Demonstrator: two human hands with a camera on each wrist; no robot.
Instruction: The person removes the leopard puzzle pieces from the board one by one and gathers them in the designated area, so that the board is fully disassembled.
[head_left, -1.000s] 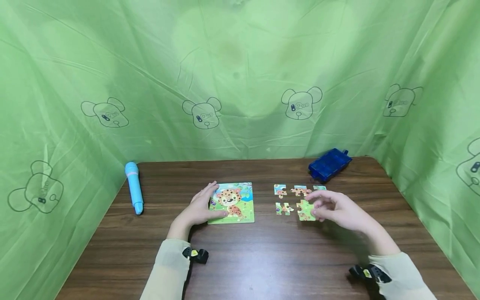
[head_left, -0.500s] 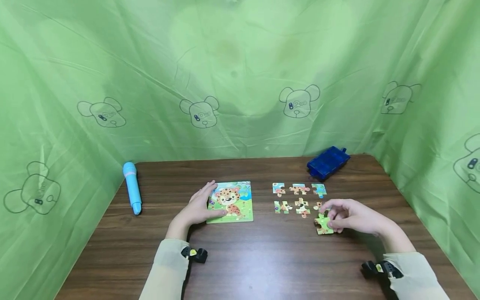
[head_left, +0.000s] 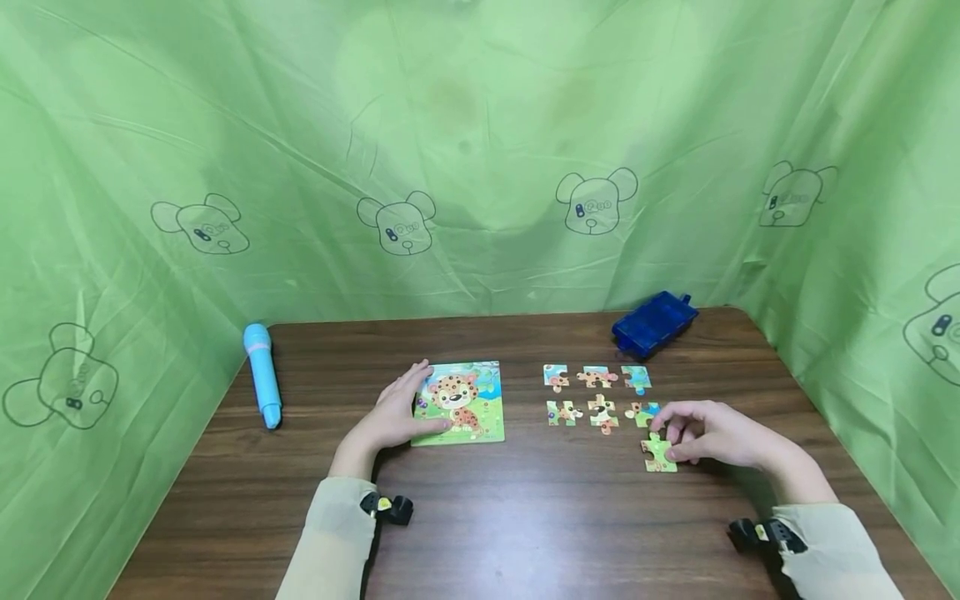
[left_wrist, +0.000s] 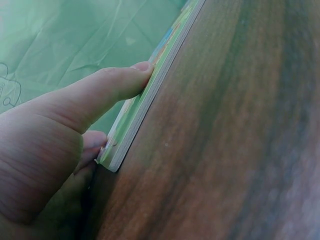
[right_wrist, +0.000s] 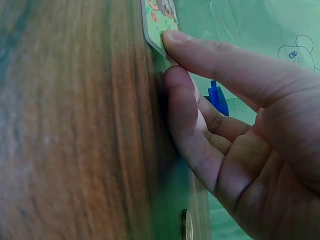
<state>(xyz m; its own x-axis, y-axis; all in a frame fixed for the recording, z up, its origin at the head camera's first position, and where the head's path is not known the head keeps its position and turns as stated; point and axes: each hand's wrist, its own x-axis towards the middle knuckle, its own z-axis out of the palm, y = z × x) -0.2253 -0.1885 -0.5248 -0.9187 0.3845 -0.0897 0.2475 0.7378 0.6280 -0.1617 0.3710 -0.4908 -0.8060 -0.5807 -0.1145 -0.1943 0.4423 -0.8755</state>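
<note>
A square picture board (head_left: 483,408) with a cartoon leopard lies flat on the table. My left hand (head_left: 393,417) rests at its left side, with the thumb (left_wrist: 115,85) laid straight on its face and the other fingers along the edge. My right hand (head_left: 723,435) pinches a green jigsaw piece (head_left: 660,455) at its right side, thumb on the printed face; in the right wrist view the piece (right_wrist: 156,25) is close to the tabletop. Above it, two rows of loose jigsaw pieces (head_left: 602,411) lie spaced apart, the lower right one partly behind my right fingers.
A blue translucent case (head_left: 655,325) sits at the back right of the wooden table (head_left: 480,533). At the back left lies a light blue toy microphone (head_left: 262,375). A green curtain (head_left: 480,167) with bear outlines hangs behind and at both sides.
My right hand has carried the green jigsaw piece right and toward me from the lower row, uncovering the pieces beneath. It has moved only slightly in the last half second. My left hand stays on the board.
</note>
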